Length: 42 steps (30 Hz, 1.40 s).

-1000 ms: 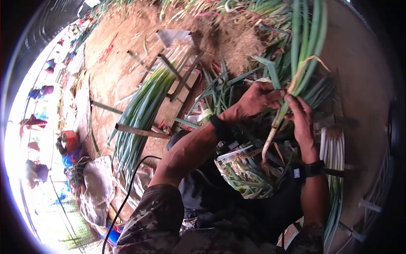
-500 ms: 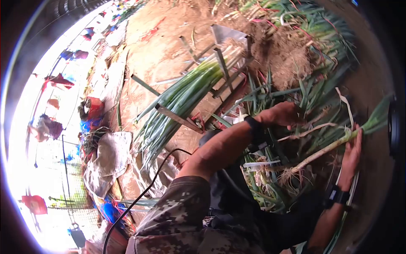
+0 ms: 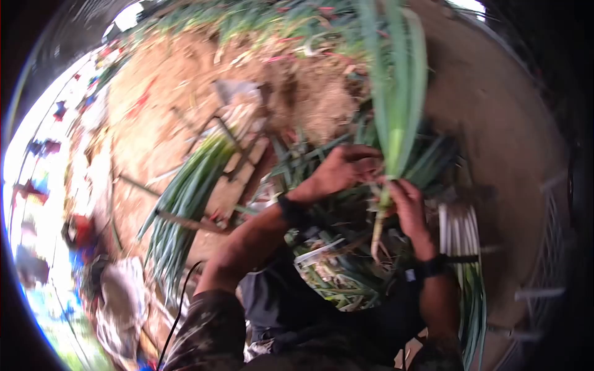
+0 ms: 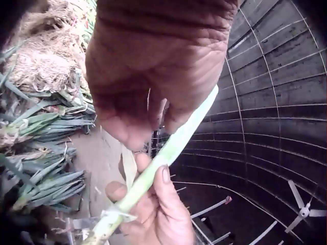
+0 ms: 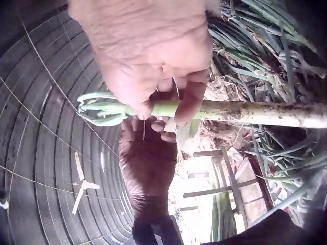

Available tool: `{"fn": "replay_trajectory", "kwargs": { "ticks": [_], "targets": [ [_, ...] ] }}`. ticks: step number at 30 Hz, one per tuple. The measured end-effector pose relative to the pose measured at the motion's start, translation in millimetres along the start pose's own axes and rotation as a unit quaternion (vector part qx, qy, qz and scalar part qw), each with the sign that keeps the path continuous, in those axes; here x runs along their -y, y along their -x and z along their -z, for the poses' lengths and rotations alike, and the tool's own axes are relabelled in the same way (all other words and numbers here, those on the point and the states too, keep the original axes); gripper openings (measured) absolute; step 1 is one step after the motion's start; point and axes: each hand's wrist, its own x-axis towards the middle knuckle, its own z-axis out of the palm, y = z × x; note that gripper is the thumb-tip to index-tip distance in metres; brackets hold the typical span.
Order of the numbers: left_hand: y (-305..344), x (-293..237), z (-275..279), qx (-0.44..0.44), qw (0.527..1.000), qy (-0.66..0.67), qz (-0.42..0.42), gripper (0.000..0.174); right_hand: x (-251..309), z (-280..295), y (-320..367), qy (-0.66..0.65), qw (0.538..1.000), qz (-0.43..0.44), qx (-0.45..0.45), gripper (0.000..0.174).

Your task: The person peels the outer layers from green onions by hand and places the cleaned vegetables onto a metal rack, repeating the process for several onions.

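Observation:
A long green onion (image 3: 396,123) stands leaves up in the head view, its pale root end hanging below the hands. My right hand (image 3: 411,210) pinches it between thumb and fingers, seen close in the right wrist view, where dirt marks the white shank (image 5: 255,112). Against it from the other side is my left hand (image 3: 346,168), fingers curled at a loose pale outer leaf (image 4: 129,166) that hangs from the fingertips in the left wrist view. Below the hands lies a heap of leaves and trimmings (image 3: 346,275).
A bundle of green onions (image 3: 192,179) lies in a metal-and-wood rack at left. White-stemmed onions (image 3: 459,232) lie in a second bundle at right. Piled onions (image 3: 278,37) line the back, and a dark cable (image 3: 179,309) runs by the left sleeve.
Half a second ago the left hand was apart, over the pile, while the right held the onion tilted out to the right. Now the onion is upright and both hands meet at it.

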Motion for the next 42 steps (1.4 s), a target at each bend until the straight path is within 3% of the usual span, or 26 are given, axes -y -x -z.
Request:
{"fn": "replay_trajectory", "kwargs": {
  "ticks": [3, 5, 7, 8, 11, 15, 18, 21, 23, 27, 29, 32, 33, 35, 37, 38, 42],
  "targets": [
    [-0.7, -18.7, -9.9, 0.029, 0.998, 0.010, 0.053, 0.030, -7.4, -4.5, -3.8, -0.057, 0.996, -0.006, 0.067, 0.030],
    [-1.3, -0.5, -10.6, 0.015, 0.998, 0.024, 0.057, 0.031, -4.0, -7.8, -2.6, -0.040, 0.996, 0.002, 0.085, 0.032],
    [-1.0, 16.9, -15.1, -0.029, 0.996, 0.067, 0.041, 0.026, -1.4, -5.1, -2.1, -0.018, 0.996, -0.044, 0.080, 0.034],
    [-0.9, 22.5, -14.9, -0.033, 0.997, 0.053, 0.043, 0.026, 8.7, -8.1, -0.4, -0.002, 0.998, 0.003, 0.065, 0.034],
    [0.3, 23.3, -15.2, -0.030, 0.997, 0.049, 0.055, 0.028, 1.0, -6.2, -8.0, -0.032, 0.998, -0.031, 0.034, 0.033],
    [0.0, 24.6, -13.0, -0.045, 0.997, 0.036, 0.058, 0.027, -2.2, -5.9, -16.1, 0.074, 0.997, -0.019, -0.001, 0.026],
    [2.3, 21.0, -13.8, -0.055, 0.997, 0.043, 0.041, 0.025, -3.8, -8.9, -18.9, 0.057, 0.998, -0.011, -0.023, 0.025],
    [4.6, 16.7, -13.6, -0.074, 0.995, 0.057, 0.021, 0.023, -27.0, -3.5, -30.0, -0.103, 0.989, -0.069, -0.077, 0.024],
    [8.1, 3.4, -9.4, -0.085, 0.991, 0.098, 0.025, 0.023, -17.5, 6.5, -28.9, -0.129, 0.989, -0.037, -0.056, 0.023],
    [8.7, -6.9, 31.4, -0.105, 0.991, 0.056, -0.065, 0.023, -23.9, 20.6, -31.2, -0.039, 0.990, -0.090, -0.100, 0.025],
    [16.6, -19.8, 47.1, -0.177, 0.979, 0.084, -0.062, 0.027, -9.5, 22.0, -26.1, 0.109, 0.981, -0.111, -0.116, 0.022],
    [23.2, -17.4, 82.1, -0.235, 0.954, 0.140, -0.126, 0.031, -49.9, 54.1, -32.4, 0.234, 0.964, -0.122, -0.031, 0.024],
    [26.9, -18.6, 87.4, -0.233, 0.956, 0.137, -0.118, 0.031, -93.7, 72.7, -41.1, 0.333, 0.943, -0.008, 0.004, 0.027],
    [30.5, -16.3, 85.9, -0.219, 0.961, 0.139, -0.096, 0.030, -66.4, 38.9, -22.8, 0.242, 0.968, 0.035, -0.059, 0.027],
    [33.9, -18.0, 70.4, -0.180, 0.976, 0.107, -0.056, 0.031, -33.0, 19.9, -22.7, 0.101, 0.995, 0.004, 0.008, 0.034],
    [32.3, -15.1, 62.8, -0.155, 0.981, 0.102, -0.054, 0.032, -7.6, 4.9, -15.9, 0.094, 0.995, 0.024, 0.013, 0.031],
    [23.1, -4.1, 38.8, -0.065, 0.993, 0.093, 0.010, 0.030, -9.7, -25.9, -15.9, -0.043, 0.996, 0.063, 0.037, 0.026]
  ]
}}
